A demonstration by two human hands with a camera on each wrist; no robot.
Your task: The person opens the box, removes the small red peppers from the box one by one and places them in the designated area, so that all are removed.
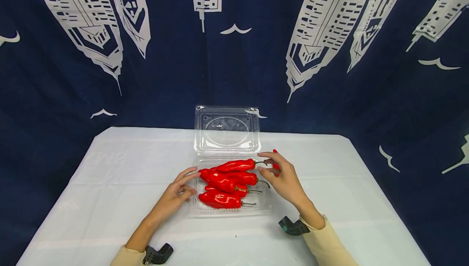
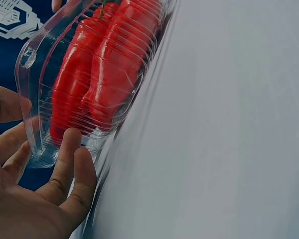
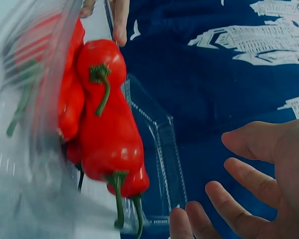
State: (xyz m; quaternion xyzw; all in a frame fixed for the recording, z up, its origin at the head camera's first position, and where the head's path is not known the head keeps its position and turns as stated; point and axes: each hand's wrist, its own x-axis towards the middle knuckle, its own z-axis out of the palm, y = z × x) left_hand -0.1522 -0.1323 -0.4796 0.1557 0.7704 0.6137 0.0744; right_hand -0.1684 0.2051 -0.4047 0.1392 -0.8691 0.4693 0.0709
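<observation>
From where I stand, a clear plastic box (image 1: 231, 212) sits in the middle of a white table (image 1: 128, 176), with its see-through lid (image 1: 227, 131) opened away from the person, the top of it overlapping the navy curtain (image 1: 165, 75) behind. Inside the box lies a heap of glossy red peppers (image 1: 220, 180), one partly over another, their tips toward the person's left and their green stems (image 1: 263, 182) mostly toward the right. The left hand (image 1: 172, 197) is at the box's left side, fingers apart and gently bent around the edge, the upper fingertips by the tips of the peppers; whether they press on the plastic I cannot tell. The right hand (image 1: 286, 180) is at the far right corner of the box, near the stem of the farthest pepper (image 1: 236, 165); its fingers are spread and slightly bent, and the right wrist view shows them pinching nothing, with a gap between them and the peppers. Something red (image 1: 276, 168) shows behind the right fingers, too covered for me to say what it is. Cream sleeves (image 1: 326, 243) end at both wrists, each with a dark wrist device (image 1: 293, 226) beside it. The curtain is printed with white upside-down towers (image 1: 322, 18) and small birds.
</observation>
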